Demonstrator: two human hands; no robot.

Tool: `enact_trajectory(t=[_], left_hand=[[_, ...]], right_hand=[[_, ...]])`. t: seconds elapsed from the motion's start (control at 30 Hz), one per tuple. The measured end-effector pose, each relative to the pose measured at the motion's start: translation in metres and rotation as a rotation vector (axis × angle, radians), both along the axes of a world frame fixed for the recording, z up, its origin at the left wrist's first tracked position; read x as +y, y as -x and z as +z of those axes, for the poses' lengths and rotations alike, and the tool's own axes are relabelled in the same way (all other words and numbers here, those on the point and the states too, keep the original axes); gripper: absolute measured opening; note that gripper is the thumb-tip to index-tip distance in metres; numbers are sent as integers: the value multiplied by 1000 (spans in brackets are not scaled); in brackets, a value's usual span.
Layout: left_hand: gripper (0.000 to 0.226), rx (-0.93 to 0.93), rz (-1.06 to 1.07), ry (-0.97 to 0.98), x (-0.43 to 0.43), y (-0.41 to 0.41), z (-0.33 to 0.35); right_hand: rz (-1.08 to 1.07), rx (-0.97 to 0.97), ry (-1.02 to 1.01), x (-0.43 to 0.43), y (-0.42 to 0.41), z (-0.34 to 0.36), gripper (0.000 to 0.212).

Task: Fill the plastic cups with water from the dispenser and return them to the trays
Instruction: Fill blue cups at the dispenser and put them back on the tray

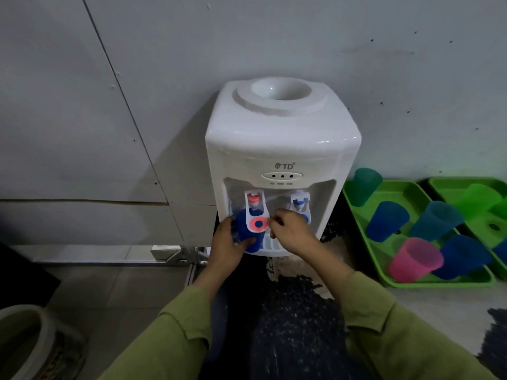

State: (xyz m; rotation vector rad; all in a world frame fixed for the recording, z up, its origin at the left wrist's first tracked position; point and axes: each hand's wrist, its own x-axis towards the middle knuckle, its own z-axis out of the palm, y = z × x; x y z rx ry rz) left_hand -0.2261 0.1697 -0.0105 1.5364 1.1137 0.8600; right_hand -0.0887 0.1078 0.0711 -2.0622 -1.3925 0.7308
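Found white plastic water dispenser (282, 149) standing low on tiled floor (109, 283), backed against grey panelled wall (164, 64). Noted translucent blue plastic cup (242, 223) upright, long axis vertical, mouth under red-capped left tap (253, 200), base just above white drip grille (274, 245). Gripped round its side by left hand (227, 242), fingers curled. Placed right hand (290, 231) just beside cup, curled fingertips at red-ringed lever paddle (258, 224); could not tell whether pinching or only pushing. Judged filling in hand, with lever nearer right hand. Logged nearer green plastic tray (439, 282) off to right, well apart from cup, on right-hand side, carrying blue, teal and pink plastic cups (414, 259); second green tray (466, 183) beyond it
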Motion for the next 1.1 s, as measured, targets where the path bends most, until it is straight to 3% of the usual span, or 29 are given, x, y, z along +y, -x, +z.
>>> enact_trajectory(t=[0.37, 0.57, 0.7, 0.87, 1.1], left_hand=[[71, 50, 16, -37, -1, 5, 0], [66, 135, 106, -113, 0, 15, -5], [79, 129, 184, -125, 2, 21, -6], [81, -19, 34, -64, 11, 22, 2], [72, -48, 33, -74, 10, 21, 7]], right_hand=[[-168, 360, -76, -1, 0, 39, 28], [-160, 312, -101, -5, -1, 43, 27], [-136, 276, -127, -8, -6, 44, 25], [-118, 260, -107, -6, -5, 49, 20], [-136, 294, -113, -6, -4, 49, 18]])
